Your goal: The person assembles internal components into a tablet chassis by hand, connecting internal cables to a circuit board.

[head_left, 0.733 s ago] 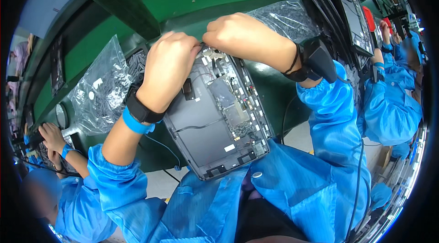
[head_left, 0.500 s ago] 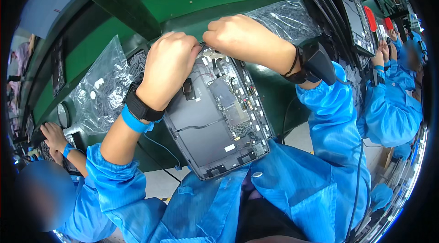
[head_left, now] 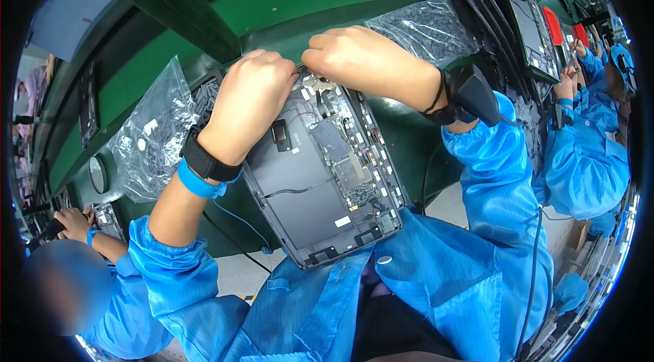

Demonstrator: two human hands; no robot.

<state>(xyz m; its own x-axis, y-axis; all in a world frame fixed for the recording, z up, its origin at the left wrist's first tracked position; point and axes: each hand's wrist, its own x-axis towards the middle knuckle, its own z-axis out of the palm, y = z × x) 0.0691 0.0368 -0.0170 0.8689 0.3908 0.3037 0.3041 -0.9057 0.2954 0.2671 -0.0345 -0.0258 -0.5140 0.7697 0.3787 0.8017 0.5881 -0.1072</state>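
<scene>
An opened grey laptop base (head_left: 313, 185) lies tilted in front of me, its boards and thin cables exposed, its near edge over my blue coat. My left hand (head_left: 248, 100) rests curled on the far left corner of the base. My right hand (head_left: 354, 59) is closed over the far edge beside it, fingertips pressed at small parts there. What the fingers pinch is hidden. Both wrists carry dark straps, and a blue band (head_left: 197, 183) circles the left one.
Clear plastic bags (head_left: 153, 137) of small parts lie left and at the back right (head_left: 426, 28) on the green bench (head_left: 300, 1). More open laptop shells (head_left: 528, 18) line the right side. Persons in blue coats work at right (head_left: 586, 151) and lower left (head_left: 102, 260).
Both hands stay at the far edge of the base; the right hand's fingers have shifted very slightly. The base has not moved.
</scene>
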